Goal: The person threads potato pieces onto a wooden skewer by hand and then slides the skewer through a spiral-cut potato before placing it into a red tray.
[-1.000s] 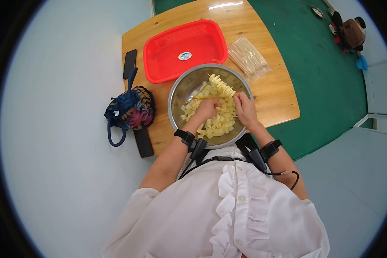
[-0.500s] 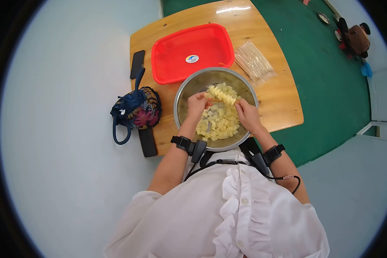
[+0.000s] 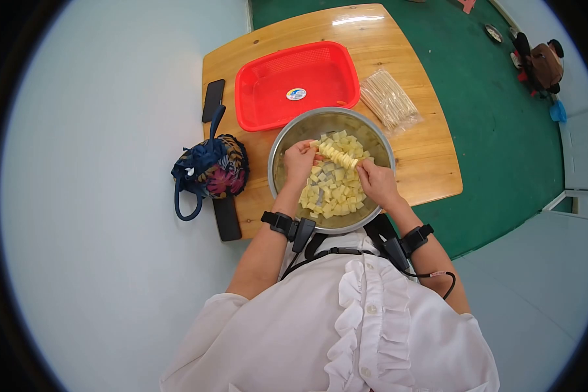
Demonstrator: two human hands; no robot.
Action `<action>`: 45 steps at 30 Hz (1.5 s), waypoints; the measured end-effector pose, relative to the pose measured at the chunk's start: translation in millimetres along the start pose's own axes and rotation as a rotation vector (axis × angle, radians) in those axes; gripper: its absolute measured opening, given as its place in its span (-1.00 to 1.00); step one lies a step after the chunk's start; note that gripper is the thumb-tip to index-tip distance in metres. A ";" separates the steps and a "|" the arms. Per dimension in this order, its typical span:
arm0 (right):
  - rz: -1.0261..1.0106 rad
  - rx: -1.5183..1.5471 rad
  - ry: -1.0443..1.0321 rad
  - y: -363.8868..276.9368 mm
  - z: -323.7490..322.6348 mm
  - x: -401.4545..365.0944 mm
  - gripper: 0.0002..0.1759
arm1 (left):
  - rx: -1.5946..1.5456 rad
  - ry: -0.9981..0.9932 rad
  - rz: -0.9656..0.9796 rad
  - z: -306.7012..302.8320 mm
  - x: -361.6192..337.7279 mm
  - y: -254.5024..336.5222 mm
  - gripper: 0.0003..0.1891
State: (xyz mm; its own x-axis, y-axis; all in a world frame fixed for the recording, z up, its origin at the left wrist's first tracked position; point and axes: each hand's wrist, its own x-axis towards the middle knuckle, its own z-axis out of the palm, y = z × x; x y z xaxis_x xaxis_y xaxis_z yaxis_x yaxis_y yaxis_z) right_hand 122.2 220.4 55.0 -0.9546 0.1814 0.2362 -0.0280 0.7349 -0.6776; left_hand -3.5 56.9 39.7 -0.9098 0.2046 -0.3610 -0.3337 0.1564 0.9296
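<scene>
A metal bowl [image 3: 279, 185] stands at the table's near edge, with many pale yellow cubes [image 3: 336, 196] in it. Over the bowl, a row of pale yellow pieces [image 3: 338, 155] is strung close together, slanting down to the right. My left hand [image 3: 300, 161] is closed on the row's left end, its fingertips pinched. At the right end, my right hand [image 3: 377, 181] pinches the row between thumb and fingers. Whatever runs through the pieces is hidden.
Behind the bowl sits a red plastic basket [image 3: 261, 98]. A clear bag of thin sticks [image 3: 391, 99] lies right of it on the wooden table [image 3: 431, 160]. Two dark phones [image 3: 213, 100] and a patterned bag [image 3: 212, 171] are at the left.
The strung row looks slightly lower at its left end, still between both hands. The whole view has shifted a little, with table and bowl lower in the picture.
</scene>
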 end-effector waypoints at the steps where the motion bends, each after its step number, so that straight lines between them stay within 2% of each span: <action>1: -0.014 -0.008 0.017 1.3 1.6 -0.2 -0.85 | 0.022 0.009 0.013 0.0 0.5 0.0 -0.79; 10: -0.031 -0.015 0.045 1.9 2.5 0.5 -0.84 | 0.133 0.038 0.100 1.5 3.0 -2.5 -0.78; 13: -0.038 -0.028 0.045 0.9 2.0 -0.2 -0.84 | 0.170 0.052 0.200 0.9 6.6 -10.0 -0.78; 16: -0.043 -0.032 0.043 1.0 2.5 -0.1 -0.84 | 0.589 0.075 0.474 -0.2 -3.4 2.4 -0.79; 19: -0.052 -0.039 0.037 1.5 2.8 -0.4 -0.84 | 0.500 0.056 0.449 1.0 0.3 -5.7 -0.77; 26: 0.000 -0.038 -0.045 -0.5 -1.1 -0.5 -0.86 | 0.546 -0.001 0.540 -0.5 -3.9 -2.0 -0.73; 31: -0.035 -0.021 0.043 3.4 2.4 1.0 -0.85 | 0.461 -0.131 0.485 -4.4 2.3 -14.0 -0.68; 34: 0.020 0.006 0.023 3.7 2.0 -1.4 -0.86 | 0.198 -0.263 0.340 -8.7 4.7 -11.9 -0.63; 37: 0.115 0.097 0.094 0.4 0.7 3.1 -0.85 | -0.044 -0.203 0.283 -5.2 -3.1 5.6 -0.61; 40: 0.223 0.236 0.170 0.5 -1.5 5.8 -0.84 | 0.076 -0.006 0.151 -5.2 9.9 -7.8 -0.61; 43: 0.224 0.238 0.148 5.5 2.1 3.4 -0.84 | 0.851 -0.496 0.041 5.4 6.3 -12.3 -0.60; 45: 0.205 0.214 0.129 5.5 3.3 2.6 -0.85 | 1.041 -0.522 0.277 14.8 -0.4 -26.5 -0.65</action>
State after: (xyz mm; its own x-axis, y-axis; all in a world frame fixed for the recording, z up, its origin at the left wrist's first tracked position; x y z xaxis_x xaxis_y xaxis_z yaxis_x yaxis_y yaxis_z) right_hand 118.6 222.8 49.5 -0.9016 0.4033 0.1564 0.0865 0.5223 -0.8483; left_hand 9.3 67.0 14.0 -0.6291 0.6848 -0.3679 0.4373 0.7030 0.5608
